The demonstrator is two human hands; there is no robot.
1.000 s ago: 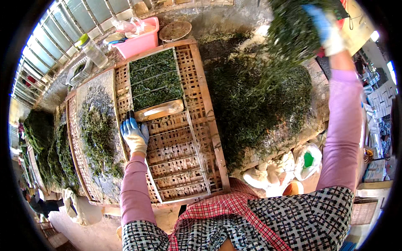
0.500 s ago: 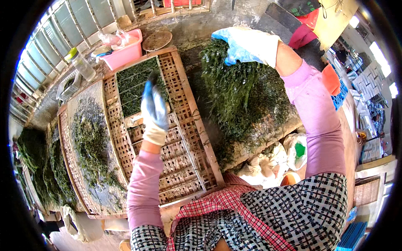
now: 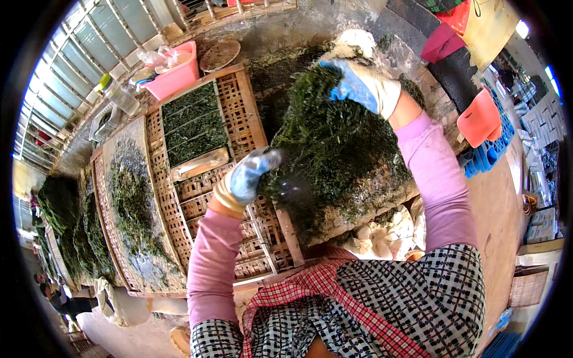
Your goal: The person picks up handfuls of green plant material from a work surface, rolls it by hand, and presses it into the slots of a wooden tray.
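A heap of wet, dark green seaweed (image 3: 334, 146) covers the stone slab at the centre. At its upper right, my right hand (image 3: 361, 86), in a white and blue glove, is closed on a clump of the seaweed. My left hand (image 3: 248, 177), gloved the same way, is at the heap's left edge; its fingertips are smeared by motion, so its grip is unclear. Left of the heap lies a woven bamboo tray (image 3: 246, 104) with a wooden border. On the tray is a slatted frame (image 3: 261, 234); seaweed fills its far sections, and a wooden bar (image 3: 200, 164) lies just below them.
Further left, more seaweed (image 3: 132, 200) lies on a board. A pink basin (image 3: 176, 74), a bottle (image 3: 118, 95) and a round woven lid (image 3: 220, 56) stand along the back. A pink scoop-like thing (image 3: 479, 118) and a blue crate (image 3: 490, 146) are at the right.
My left hand has moved right, from over the slatted frame to the heap's edge. My right hand has come slightly lower and nearer, still with seaweed in it.
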